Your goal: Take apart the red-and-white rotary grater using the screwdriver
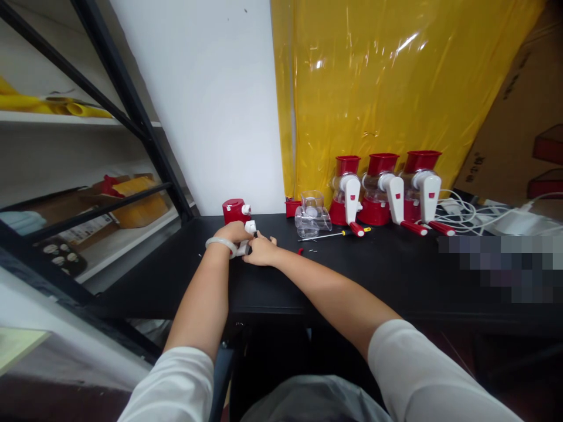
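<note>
While both hands work close together just left of the frame's centre, the left hand [236,232], with a pale bangle [213,241] at its wrist, is closed over a white plastic part [242,250] above the black desk [272,287]. The right hand [261,249] meets it with bent fingers; whether these grip the part cannot be told, as the hands partly hide it. Just beyond the left hand stands a red housing [233,210] with a white fitting. Right of centre sit a clear plastic body [311,219] and, in front of it, a screwdriver [325,236] with a yellow-and-black handle. Farther right, three red-and-white rotary graters [347,193] stand in a row, near white cables [472,215] at the right.
</note>
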`<state>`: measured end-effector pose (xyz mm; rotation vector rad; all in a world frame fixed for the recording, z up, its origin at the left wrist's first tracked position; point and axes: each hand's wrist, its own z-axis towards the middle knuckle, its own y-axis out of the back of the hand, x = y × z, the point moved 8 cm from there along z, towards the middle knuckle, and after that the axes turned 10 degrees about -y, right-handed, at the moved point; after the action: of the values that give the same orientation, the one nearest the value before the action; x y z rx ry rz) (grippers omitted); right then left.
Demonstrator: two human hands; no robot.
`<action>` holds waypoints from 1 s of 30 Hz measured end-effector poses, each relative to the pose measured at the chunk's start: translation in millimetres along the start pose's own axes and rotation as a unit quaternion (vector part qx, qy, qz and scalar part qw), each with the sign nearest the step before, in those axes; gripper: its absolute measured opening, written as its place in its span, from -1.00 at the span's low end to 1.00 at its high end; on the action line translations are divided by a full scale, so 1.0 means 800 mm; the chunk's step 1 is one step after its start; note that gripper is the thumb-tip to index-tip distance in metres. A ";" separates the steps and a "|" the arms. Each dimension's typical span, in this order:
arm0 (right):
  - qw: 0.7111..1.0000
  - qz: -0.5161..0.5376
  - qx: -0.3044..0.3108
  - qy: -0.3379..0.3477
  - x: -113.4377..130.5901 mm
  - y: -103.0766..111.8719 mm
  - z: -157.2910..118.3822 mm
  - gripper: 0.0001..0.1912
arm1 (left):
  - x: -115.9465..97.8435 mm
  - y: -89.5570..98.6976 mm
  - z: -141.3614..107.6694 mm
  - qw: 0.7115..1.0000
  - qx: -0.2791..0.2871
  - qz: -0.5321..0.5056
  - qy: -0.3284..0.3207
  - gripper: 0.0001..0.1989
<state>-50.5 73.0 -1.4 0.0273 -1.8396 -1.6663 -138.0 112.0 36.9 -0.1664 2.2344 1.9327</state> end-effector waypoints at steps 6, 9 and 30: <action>0.999 -0.046 -0.016 0.009 0.001 -0.002 -0.005 -0.37 | -0.001 0.001 0.000 1.000 -0.001 -0.001 0.000 -0.78; 0.999 -0.052 -0.005 0.014 0.002 -0.003 -0.008 -0.42 | -0.001 0.000 0.001 1.000 0.000 0.001 0.000 -0.76; 0.998 -0.050 -0.028 0.014 0.002 0.009 -0.010 -0.45 | -0.002 0.003 0.000 1.000 -0.006 0.022 -0.003 -0.81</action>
<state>-45.5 66.5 5.5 0.1192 -1.7951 -1.7762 -137.1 111.9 39.9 -0.1138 2.2400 1.9669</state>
